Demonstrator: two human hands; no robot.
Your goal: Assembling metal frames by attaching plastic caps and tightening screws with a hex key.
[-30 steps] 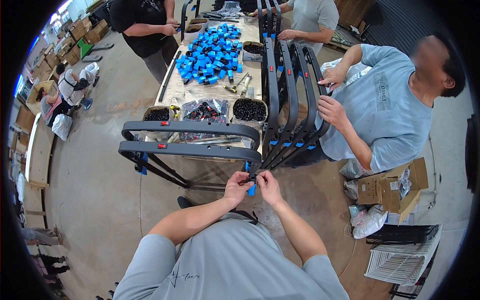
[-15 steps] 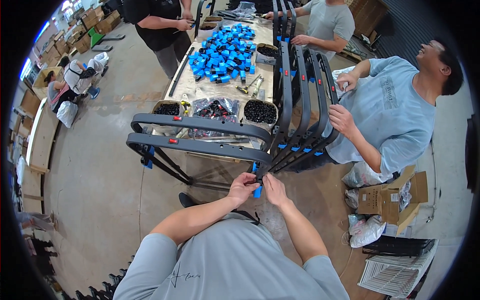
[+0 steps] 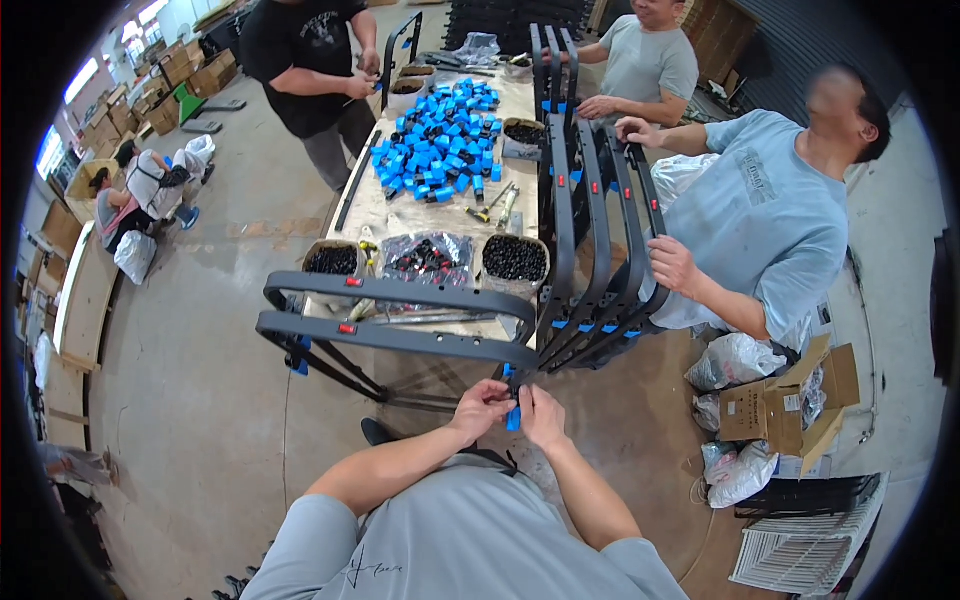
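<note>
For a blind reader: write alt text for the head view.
Both hands, left hand and right hand, pinch a small blue clip at the end of a black frame. Beyond, blue parts cover a table where co-workers handle similar frames.

Head-worn fisheye, downward over worktable (image 3: 420, 215)

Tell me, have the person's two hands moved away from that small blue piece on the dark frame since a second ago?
No. The left hand and right hand stay pinched around the blue piece, just below the dark frame.

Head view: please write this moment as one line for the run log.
left hand: on blue clip | right hand: on blue clip | clip at end of black frame | workbench behind
</note>
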